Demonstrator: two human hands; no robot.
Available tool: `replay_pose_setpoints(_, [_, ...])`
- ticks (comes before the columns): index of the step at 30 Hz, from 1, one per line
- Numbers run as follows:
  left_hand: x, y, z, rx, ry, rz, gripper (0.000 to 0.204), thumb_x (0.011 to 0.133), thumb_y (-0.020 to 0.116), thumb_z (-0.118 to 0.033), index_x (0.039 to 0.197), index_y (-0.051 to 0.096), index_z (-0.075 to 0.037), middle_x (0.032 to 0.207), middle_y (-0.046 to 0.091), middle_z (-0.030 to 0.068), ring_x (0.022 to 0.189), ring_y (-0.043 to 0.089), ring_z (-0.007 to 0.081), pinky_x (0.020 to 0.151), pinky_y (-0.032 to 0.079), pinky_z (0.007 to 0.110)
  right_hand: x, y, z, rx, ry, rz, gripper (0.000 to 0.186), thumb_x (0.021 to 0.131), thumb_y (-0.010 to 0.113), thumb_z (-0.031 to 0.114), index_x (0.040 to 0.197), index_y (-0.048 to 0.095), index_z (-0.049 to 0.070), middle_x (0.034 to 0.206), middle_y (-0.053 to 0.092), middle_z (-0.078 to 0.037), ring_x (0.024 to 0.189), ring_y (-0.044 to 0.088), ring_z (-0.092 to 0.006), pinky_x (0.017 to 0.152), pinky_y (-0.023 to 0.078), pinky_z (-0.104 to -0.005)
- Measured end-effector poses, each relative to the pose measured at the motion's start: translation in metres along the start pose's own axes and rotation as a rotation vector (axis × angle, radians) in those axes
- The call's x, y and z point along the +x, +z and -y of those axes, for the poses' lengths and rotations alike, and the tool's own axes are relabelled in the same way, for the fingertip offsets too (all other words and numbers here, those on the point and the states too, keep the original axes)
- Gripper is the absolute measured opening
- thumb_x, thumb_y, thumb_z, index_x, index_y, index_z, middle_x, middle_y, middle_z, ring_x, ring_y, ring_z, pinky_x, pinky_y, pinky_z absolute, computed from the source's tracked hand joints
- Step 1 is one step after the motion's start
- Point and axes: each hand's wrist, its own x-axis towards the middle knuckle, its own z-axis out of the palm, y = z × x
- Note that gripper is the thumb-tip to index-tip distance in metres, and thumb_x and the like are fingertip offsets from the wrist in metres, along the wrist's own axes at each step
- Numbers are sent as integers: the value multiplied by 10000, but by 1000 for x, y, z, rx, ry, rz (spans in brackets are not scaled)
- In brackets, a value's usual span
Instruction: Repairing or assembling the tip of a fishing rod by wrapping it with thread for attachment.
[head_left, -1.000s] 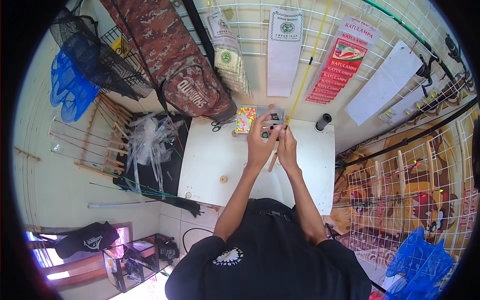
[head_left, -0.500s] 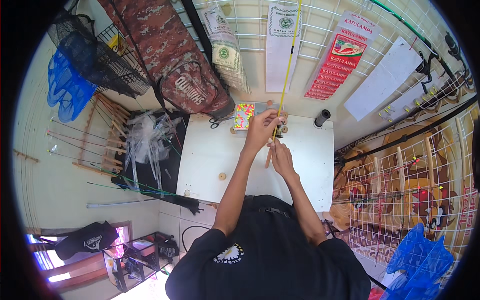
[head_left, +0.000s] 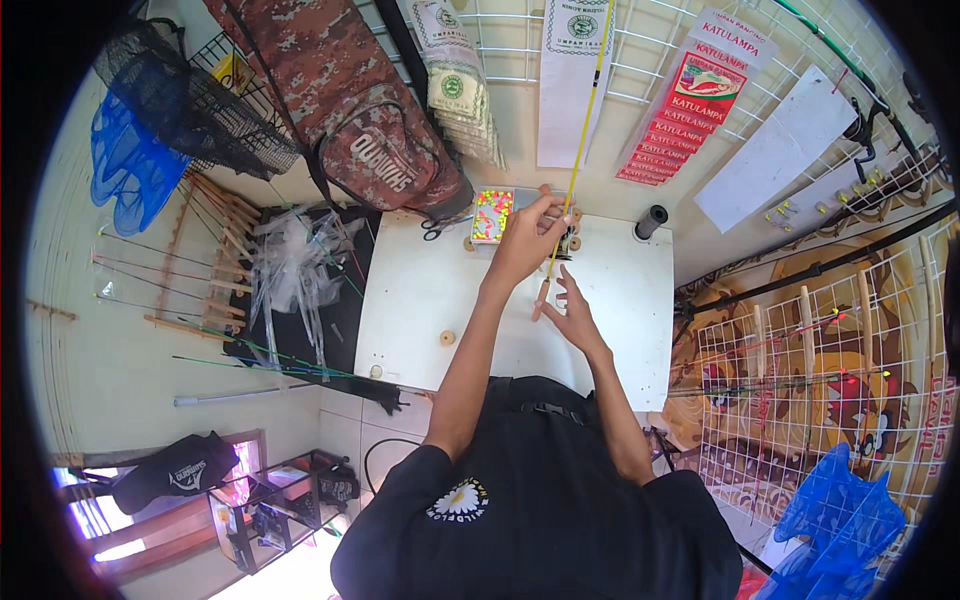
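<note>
A thin yellow fishing rod (head_left: 575, 170) with a short wooden handle (head_left: 542, 298) slants up from above the white table. My left hand (head_left: 532, 240) pinches its shaft a little above the handle. Just right of the handle is my right hand (head_left: 574, 318), with thumb and fingers spread and nothing gripped; whether the thumb touches the wood I cannot tell. Behind my left hand a small dark object is partly hidden. Beside that hand lies a box of bright pink and yellow pieces (head_left: 492, 217).
On the white table (head_left: 400, 300) are scissors (head_left: 433, 228), a small wooden disc (head_left: 448, 338) and a black cylinder (head_left: 651, 221). Clear plastic bags (head_left: 300, 265) lie on the left. A camouflage rod bag (head_left: 385, 150) and bait packets (head_left: 690, 110) hang at the back.
My right hand has let go of the rod near the handle, and its fingers have spread. The left hand still holds the shaft. The view has shifted slightly.
</note>
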Motion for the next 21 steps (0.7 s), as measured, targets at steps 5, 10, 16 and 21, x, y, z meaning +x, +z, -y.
replay_pose_setpoints(5, [0,3,-3,-36,7,12,282,908,626,-116,1175,612,-27,912,683,68,796,652,105,729,517,260,-9,-10,-5,41,-9,-42,855,859,709,349,1500,229,51,1361,449,-290,1086,580,-342,909,486,-402])
replay_pose_setpoints(10, [-2,5,-5,20,34,-10,279,896,645,-150,1152,628,-39,866,673,77,733,663,129,695,530,274,-15,-15,-12,90,20,-96,768,870,702,304,1489,290,117,1326,490,-244,1056,586,-296,861,501,-396])
replay_pose_setpoints(16, [-1,7,-3,-1,53,-7,305,897,655,-179,1164,616,-35,894,669,75,739,670,146,709,535,284,-23,-9,-20,78,43,-102,695,874,699,292,1451,352,122,1270,530,-207,1018,603,-284,790,512,-382])
replay_pose_setpoints(21, [-10,3,-10,42,43,-46,352,907,647,-195,1210,579,-27,1045,648,101,849,663,172,758,526,301,-28,-8,-22,89,29,-95,666,874,699,268,1435,375,115,1254,543,-200,1004,607,-278,812,508,-375])
